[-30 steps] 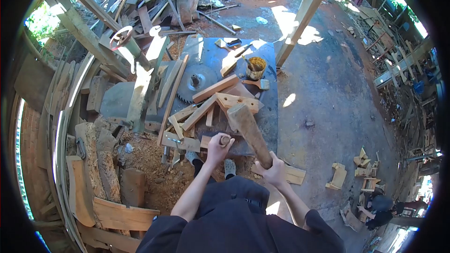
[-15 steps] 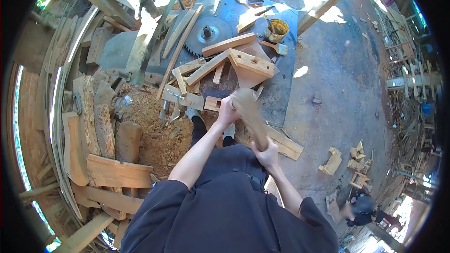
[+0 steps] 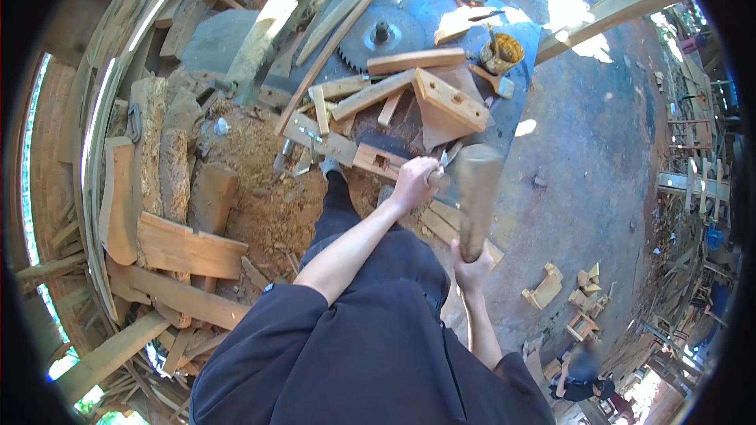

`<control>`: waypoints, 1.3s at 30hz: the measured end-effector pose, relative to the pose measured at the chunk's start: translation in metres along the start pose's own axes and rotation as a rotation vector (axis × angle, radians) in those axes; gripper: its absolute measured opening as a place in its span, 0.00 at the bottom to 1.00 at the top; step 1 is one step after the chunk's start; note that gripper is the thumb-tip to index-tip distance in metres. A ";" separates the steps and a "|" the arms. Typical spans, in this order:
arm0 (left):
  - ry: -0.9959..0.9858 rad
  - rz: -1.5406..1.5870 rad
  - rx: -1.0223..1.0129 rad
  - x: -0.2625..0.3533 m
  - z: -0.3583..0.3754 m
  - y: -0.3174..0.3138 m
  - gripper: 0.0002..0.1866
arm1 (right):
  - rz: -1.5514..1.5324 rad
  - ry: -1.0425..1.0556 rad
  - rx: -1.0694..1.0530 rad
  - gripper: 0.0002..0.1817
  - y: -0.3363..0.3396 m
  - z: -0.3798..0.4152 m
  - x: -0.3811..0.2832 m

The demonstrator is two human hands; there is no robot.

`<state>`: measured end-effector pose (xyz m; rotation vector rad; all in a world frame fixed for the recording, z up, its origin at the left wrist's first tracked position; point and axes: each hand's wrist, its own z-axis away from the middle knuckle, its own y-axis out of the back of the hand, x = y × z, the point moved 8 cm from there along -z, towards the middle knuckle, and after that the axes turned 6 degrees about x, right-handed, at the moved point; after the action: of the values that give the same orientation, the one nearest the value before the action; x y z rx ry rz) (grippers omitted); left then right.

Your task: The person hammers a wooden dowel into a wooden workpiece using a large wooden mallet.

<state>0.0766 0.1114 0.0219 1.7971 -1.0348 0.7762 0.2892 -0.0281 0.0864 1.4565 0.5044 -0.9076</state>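
My left hand (image 3: 415, 185) is closed around a wooden-handled chisel (image 3: 439, 181); only the round handle end shows clearly, and the fist hides where the blade meets the wood. Just left of that fist lies a wooden block (image 3: 370, 159) with a square mortise cut in it. My right hand (image 3: 472, 269) grips the lower end of a thick wooden mallet (image 3: 478, 189). The mallet stands raised, its broad head right of the chisel handle and apart from it.
A blue metal saw table (image 3: 472, 130) bears a circular saw blade (image 3: 378, 35), a drilled wooden piece (image 3: 450, 100), a yellowish pot (image 3: 502, 51) and a brush (image 3: 502, 85). Timber (image 3: 193, 244) is stacked left. Offcuts (image 3: 543, 286) lie right. Another person (image 3: 581, 378) is at lower right.
The mallet has swung off to the right, away from my left fist, and now stands more upright. The view has shifted, uncovering the chisel handle and more of the mortised block.
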 end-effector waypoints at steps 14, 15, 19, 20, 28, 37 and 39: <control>0.442 0.328 0.144 -0.045 -0.013 0.087 0.12 | -0.034 -0.087 -0.031 0.20 0.008 -0.036 0.008; 0.527 0.335 0.159 -0.056 -0.013 0.105 0.13 | -0.006 -0.105 -0.102 0.22 0.000 -0.038 0.018; 0.575 0.643 0.382 -0.077 -0.015 0.146 0.14 | 0.218 -0.039 -0.240 0.30 -0.022 -0.046 0.036; 0.565 0.664 0.398 -0.077 -0.014 0.149 0.14 | 0.221 -0.045 -0.239 0.30 -0.025 -0.047 0.040; 0.580 0.509 0.232 -0.047 -0.015 0.127 0.14 | 0.517 -0.178 -0.422 0.36 -0.057 -0.032 0.074; 0.563 0.398 0.154 -0.041 -0.006 0.110 0.14 | 0.455 -0.146 -0.423 0.31 -0.056 -0.019 0.075; 0.569 0.359 0.136 -0.040 -0.006 0.108 0.14 | 0.455 -0.150 -0.427 0.31 -0.055 -0.020 0.072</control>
<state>-0.0383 0.1032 0.0329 1.3756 -0.9353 1.5053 0.2935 -0.0180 -0.0060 1.0411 0.2197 -0.5010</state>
